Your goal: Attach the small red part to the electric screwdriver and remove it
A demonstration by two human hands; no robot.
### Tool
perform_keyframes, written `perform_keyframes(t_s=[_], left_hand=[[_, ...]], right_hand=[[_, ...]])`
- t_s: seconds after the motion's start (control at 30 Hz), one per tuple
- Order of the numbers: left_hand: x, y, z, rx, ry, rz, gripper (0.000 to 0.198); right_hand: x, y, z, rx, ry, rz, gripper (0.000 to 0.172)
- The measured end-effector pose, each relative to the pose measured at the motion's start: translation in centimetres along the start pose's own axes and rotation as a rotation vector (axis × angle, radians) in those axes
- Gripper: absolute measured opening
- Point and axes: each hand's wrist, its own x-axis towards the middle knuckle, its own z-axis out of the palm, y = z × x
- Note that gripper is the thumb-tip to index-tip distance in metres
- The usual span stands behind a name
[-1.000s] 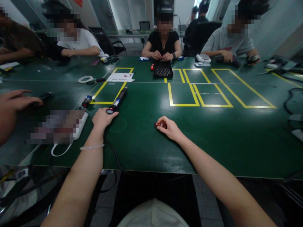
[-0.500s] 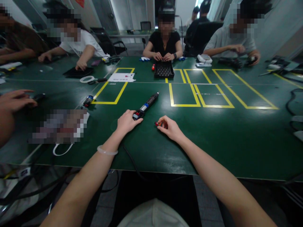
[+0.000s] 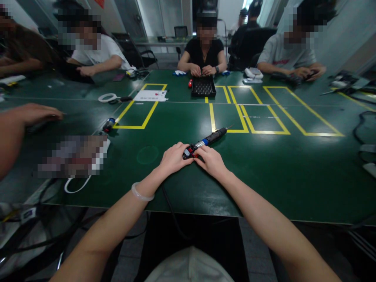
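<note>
A dark pen-shaped tool (image 3: 216, 135) with a silver and blue section lies slanted over the green table (image 3: 282, 172), its thin tip pointing to the upper right. My left hand (image 3: 175, 158) grips the tool's near end, where a small screen or label and red parts show. Close against that same end, my right hand (image 3: 210, 159) pinches a small red part (image 3: 195, 155), mostly hidden by the fingers. Both hands nearly touch each other. A dark cable runs from below my left wrist to the table's near edge.
Yellow tape rectangles (image 3: 266, 132) mark the table. Farther back are a black tray (image 3: 203, 87), a white sheet (image 3: 150, 95) and a white ring-shaped item (image 3: 107, 98). A blue-black cylinder (image 3: 109, 124) is at left, near another person's hand (image 3: 44, 114). Several people sit around.
My left hand has moved right with the tool, bringing its near end to my right hand. My right hand has barely moved. At left, another person's hand has moved right.
</note>
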Motion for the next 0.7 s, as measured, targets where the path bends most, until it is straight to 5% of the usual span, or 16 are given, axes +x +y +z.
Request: perform_keyframes(t_s=[0.7], left_hand=[[0.0, -0.5, -0.2, 0.074, -0.016, 0.070, 0.061]], right_hand=[[0.3, 0.5, 0.0, -0.024, -0.005, -0.060, 0.010]])
